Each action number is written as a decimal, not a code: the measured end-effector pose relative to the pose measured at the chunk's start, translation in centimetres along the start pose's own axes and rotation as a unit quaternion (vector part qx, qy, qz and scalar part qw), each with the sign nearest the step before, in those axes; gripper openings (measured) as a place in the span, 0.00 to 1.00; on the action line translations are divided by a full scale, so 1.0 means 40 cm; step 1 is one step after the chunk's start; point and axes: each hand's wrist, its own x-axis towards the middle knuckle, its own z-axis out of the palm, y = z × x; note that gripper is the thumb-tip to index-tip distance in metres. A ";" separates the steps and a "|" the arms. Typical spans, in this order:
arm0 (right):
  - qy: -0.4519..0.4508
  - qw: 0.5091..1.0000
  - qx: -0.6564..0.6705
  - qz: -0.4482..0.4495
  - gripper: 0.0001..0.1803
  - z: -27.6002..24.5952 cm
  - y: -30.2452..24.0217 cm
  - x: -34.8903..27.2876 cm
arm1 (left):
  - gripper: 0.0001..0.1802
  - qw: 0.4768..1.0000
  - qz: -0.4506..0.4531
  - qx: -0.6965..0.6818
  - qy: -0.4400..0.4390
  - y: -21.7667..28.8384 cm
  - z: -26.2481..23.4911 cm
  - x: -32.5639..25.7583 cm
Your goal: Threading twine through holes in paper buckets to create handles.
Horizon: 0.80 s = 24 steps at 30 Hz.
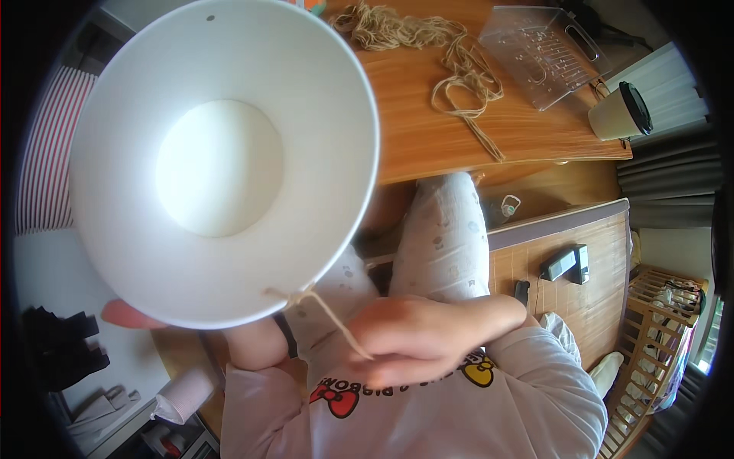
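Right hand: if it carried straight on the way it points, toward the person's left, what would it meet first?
Probably the left wrist under the white paper cup; the right hand pinches the twine tied at the cup's rim. Depth is unclear.

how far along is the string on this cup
Done: twine is knotted through the near rim of the white paper cup. In hand: the right hand pulls that strand while the left hand holds the cup. Left: the far-rim hole is empty; spare twine lies on the table.
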 end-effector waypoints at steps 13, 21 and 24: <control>0.343 0.934 -0.040 -0.087 0.19 -0.177 -0.116 0.018 | 0.42 0.991 0.085 0.097 0.022 0.056 0.034 0.086; 0.238 0.932 0.204 -0.180 0.23 -0.192 -0.044 -0.031 | 0.42 0.973 0.161 0.148 0.076 0.096 0.013 0.097; 0.257 0.951 0.082 -0.152 0.25 -0.141 -0.108 -0.016 | 0.42 0.966 0.179 0.165 0.086 0.119 0.032 0.100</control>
